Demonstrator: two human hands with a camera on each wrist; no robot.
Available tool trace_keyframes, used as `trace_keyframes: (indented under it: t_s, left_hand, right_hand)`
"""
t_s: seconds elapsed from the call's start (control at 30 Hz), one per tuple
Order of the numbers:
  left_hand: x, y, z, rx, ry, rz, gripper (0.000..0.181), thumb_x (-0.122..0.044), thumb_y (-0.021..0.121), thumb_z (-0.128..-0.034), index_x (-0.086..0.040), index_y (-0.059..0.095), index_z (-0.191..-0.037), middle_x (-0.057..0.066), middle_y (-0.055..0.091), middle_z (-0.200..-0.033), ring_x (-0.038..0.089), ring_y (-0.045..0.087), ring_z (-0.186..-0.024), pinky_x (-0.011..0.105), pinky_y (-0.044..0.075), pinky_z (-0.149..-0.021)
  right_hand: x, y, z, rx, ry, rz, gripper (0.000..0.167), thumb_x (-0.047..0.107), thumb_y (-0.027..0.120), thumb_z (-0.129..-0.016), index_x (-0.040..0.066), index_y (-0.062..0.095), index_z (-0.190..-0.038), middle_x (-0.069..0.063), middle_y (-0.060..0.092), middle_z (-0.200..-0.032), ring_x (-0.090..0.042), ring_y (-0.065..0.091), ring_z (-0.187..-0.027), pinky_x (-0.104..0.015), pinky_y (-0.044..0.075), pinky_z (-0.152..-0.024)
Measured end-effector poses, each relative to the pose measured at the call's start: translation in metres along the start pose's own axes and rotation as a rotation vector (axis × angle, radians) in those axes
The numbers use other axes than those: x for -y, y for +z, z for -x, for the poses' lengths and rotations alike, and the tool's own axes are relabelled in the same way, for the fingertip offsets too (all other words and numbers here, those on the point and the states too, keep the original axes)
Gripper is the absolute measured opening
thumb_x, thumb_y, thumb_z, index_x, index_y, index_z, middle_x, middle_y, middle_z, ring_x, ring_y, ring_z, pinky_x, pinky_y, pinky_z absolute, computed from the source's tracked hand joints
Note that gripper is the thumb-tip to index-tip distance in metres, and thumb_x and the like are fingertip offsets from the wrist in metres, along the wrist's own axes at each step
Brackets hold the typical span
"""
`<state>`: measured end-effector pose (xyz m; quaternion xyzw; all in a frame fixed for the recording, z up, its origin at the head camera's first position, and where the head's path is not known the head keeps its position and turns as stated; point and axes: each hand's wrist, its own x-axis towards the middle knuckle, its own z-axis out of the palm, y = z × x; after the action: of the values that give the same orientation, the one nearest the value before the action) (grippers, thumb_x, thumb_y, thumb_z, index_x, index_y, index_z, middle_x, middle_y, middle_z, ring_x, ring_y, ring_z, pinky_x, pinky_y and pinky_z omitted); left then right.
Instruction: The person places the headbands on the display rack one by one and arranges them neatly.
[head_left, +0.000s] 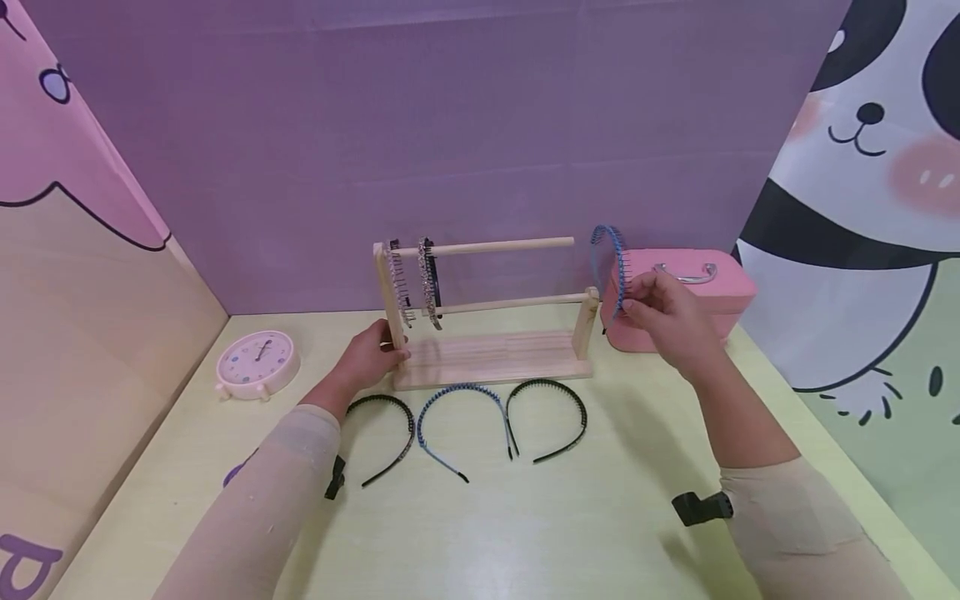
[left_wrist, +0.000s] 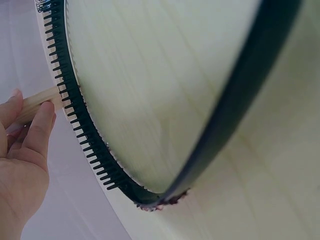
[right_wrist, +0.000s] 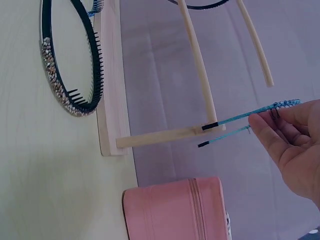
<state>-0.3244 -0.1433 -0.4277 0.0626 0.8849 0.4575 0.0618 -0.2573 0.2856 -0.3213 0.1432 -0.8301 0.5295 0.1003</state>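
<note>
A wooden rack (head_left: 495,357) with two horizontal rods stands at the back; two headbands, one sparkly (head_left: 427,279), hang near its left end. My left hand (head_left: 367,357) grips the rack's left upright, seen also in the left wrist view, where the hand (left_wrist: 27,160) pinches the wood. Beyond the rack's right end, my right hand (head_left: 670,321) pinches a blue headband (head_left: 619,258) upright. In the right wrist view the fingers of that hand (right_wrist: 295,150) hold the blue headband (right_wrist: 240,116), its dark tips beside the end of a rod, apparently not around it.
Three headbands lie in front of the rack: a dark one (head_left: 411,421) at left, a blue one (head_left: 465,387) in the middle, a black one (head_left: 583,412) at right. A pink case (head_left: 720,292) stands behind my right hand. A pink clock (head_left: 258,364) lies at left.
</note>
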Motion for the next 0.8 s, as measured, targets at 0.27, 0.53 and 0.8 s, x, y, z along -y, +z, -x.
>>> trace_keyframes:
  t_s: [0.27,0.53,0.8]
  left_hand:
    - [0.001,0.001,0.0,0.004,0.005,0.002,0.041,-0.014,0.064,-0.0959,-0.005,0.046,-0.132,0.014,0.055,-0.133,0.031,0.051,-0.132,0.042,0.053,-0.1]
    - [0.0,0.0,0.002,0.004,0.002,0.004,0.042,-0.013,0.064,-0.0961,-0.005,0.045,-0.133,0.014,0.055,-0.134,0.031,0.051,-0.132,0.042,0.052,-0.1]
    - [-0.001,-0.001,0.002,0.01,0.003,0.004,0.042,-0.013,0.063,-0.0965,-0.004,0.045,-0.134,0.014,0.055,-0.133,0.031,0.051,-0.132,0.042,0.053,-0.099]
  right_hand:
    - [0.018,0.019,-0.008,-0.109,-0.059,-0.012,0.019,0.004,0.056,-0.098,-0.003,0.051,-0.115,-0.006,0.06,-0.101,-0.006,0.062,-0.091,-0.017,0.057,-0.08]
    - [0.04,0.04,-0.02,-0.081,-0.121,-0.119,0.018,0.002,0.056,-0.098,-0.005,0.051,-0.113,-0.013,0.061,-0.105,-0.01,0.065,-0.092,-0.022,0.058,-0.083]
    - [0.05,0.071,-0.029,-0.026,-0.102,-0.113,0.019,0.004,0.056,-0.099,-0.003,0.052,-0.117,-0.017,0.06,-0.109,-0.014,0.063,-0.096,-0.025,0.058,-0.087]
